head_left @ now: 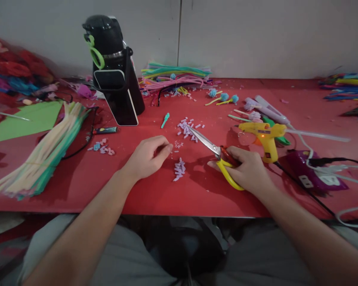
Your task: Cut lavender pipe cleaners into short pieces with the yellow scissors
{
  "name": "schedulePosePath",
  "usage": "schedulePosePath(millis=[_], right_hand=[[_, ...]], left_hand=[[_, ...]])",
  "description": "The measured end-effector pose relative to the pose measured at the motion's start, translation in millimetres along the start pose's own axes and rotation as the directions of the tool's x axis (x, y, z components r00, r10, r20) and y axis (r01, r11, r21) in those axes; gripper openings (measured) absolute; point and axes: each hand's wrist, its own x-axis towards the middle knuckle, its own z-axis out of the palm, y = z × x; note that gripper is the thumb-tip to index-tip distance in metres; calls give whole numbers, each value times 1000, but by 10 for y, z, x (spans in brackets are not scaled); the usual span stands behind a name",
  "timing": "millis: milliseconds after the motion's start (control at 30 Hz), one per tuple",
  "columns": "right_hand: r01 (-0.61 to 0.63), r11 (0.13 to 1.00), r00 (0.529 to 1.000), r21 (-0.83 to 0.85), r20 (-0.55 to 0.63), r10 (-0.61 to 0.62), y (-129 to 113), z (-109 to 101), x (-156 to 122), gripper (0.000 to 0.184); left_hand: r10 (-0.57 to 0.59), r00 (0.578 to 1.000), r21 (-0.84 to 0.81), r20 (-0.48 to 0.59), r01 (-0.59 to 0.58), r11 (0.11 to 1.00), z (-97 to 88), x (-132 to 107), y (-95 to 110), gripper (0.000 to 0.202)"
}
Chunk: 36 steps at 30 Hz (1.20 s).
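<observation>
My right hand (246, 169) grips the yellow-and-red handles of a pair of scissors (210, 147). Their closed blades point up and left toward a scatter of short lilac pipe-cleaner pieces (188, 128). My left hand (147, 157) rests on the red table (155, 194) with its fingers curled and thumb pinched against the fingertips; I cannot make out anything in the pinch. A small heap of lilac cut pieces (179, 169) lies between the two hands.
A yellow glue gun (264, 135) with a lit lamp stands right of the scissors, cables and a purple power strip (312, 173) beyond. A black bottle behind a phone stand (115, 75) is at the back. Pipe-cleaner bundles (44, 153) lie left; more at the back (176, 73).
</observation>
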Motion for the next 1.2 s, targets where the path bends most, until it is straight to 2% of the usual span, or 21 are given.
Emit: schedulePosePath(millis=[100,200,333,500,667,800,900,1067,1200], right_hand=[[-24,999,998,32,-56,26,-17,12,6,64],[-33,998,997,46,-75,36,-20,15,13,64],[-22,997,997,69,-66,26,-15,15,24,59],[-31,998,998,58,-53,34,-14,20,41,60],[-38,999,999,39,-36,40,5,29,44,61],[-43,999,999,19,-17,43,29,39,41,61],[-33,999,999,14,-15,33,32,42,40,62],[-9,1000,1000,8,2,9,-4,31,33,61],[1,1000,1000,-17,15,-1,-19,27,24,60]], left_hand=[[8,999,12,-40,-8,1000,-2,134,-97,12],[-58,998,113,-34,61,992,36,263,-182,10],[-66,994,187,-82,81,979,145,432,-213,11],[-64,996,229,-64,77,970,278,620,-205,8],[-71,993,215,-95,90,972,292,664,-281,9],[-87,978,109,-189,109,988,228,575,-292,10],[-140,951,-25,-274,138,990,161,383,-238,14],[-217,907,-207,-362,149,967,99,-42,-102,21],[-259,888,-295,-379,150,944,113,-130,-51,22]])
